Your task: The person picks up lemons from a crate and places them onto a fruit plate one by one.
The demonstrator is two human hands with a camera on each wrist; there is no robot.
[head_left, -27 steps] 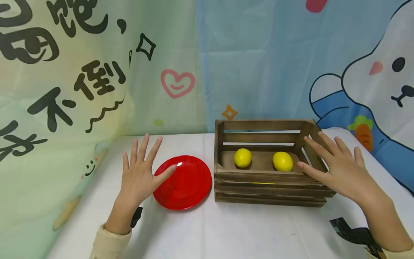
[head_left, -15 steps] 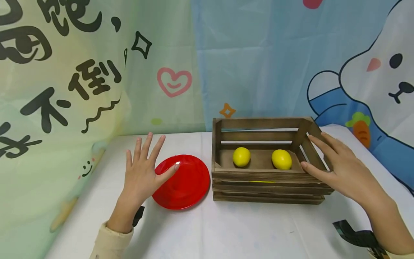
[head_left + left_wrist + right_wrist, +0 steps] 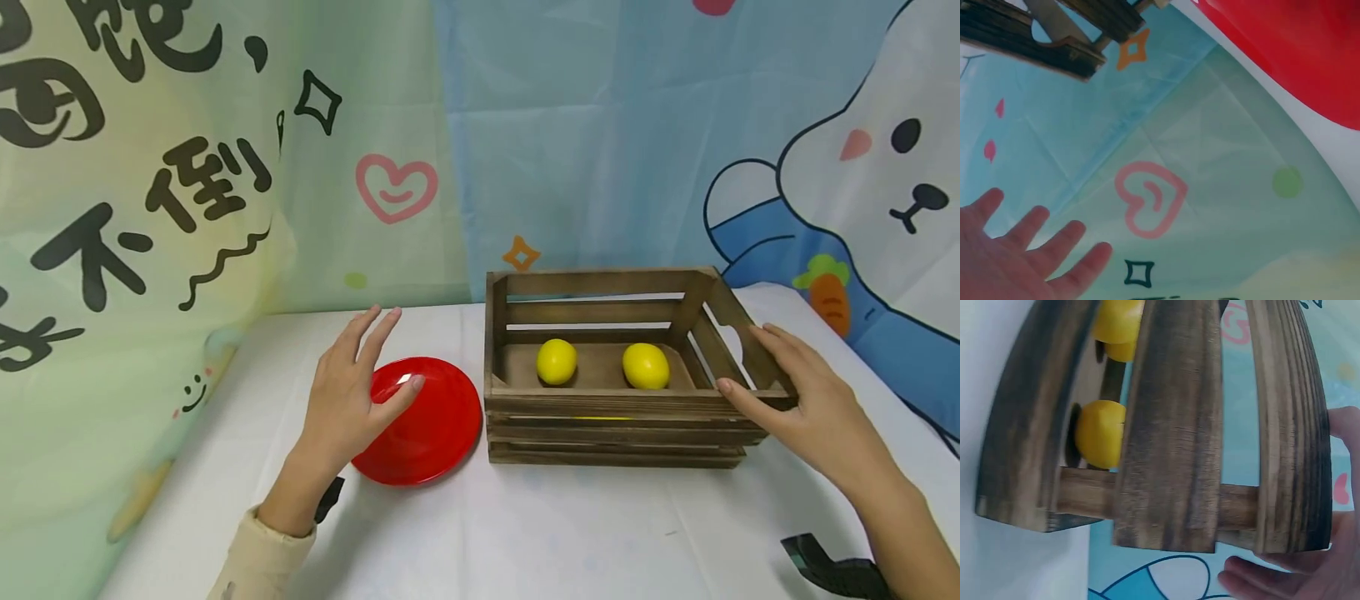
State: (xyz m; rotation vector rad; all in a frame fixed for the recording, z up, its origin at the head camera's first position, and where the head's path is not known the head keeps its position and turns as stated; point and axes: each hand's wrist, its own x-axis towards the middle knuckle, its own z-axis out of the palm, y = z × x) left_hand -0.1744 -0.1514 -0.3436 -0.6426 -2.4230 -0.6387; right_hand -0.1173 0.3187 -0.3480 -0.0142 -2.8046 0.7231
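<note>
The brown slatted wooden crate (image 3: 600, 404) stands right of centre in the head view, with two smooth round yellow fruits, a left one (image 3: 557, 362) and a right one (image 3: 646, 367), visible inside. More yellow shows through a gap in its front slats. My right hand (image 3: 813, 408) is at the crate's right end, thumb over the front corner and fingers along the end wall. In the right wrist view its fingers (image 3: 1260, 578) reach past the crate's end. My left hand (image 3: 345, 400) hovers with spread fingers over the left edge of a red plate (image 3: 431, 425), holding nothing.
A white cloth (image 3: 570, 533) covers the table. Behind it hangs a printed backdrop (image 3: 540, 133) with a heart, characters and a white cartoon animal. The plate lies close to the crate's left side. A black strap (image 3: 832, 571) shows by my right wrist.
My right hand has come down onto the crate's right corner. My left hand has shifted slightly right and turned, its fingers closer together. The head view has swung a little right.
</note>
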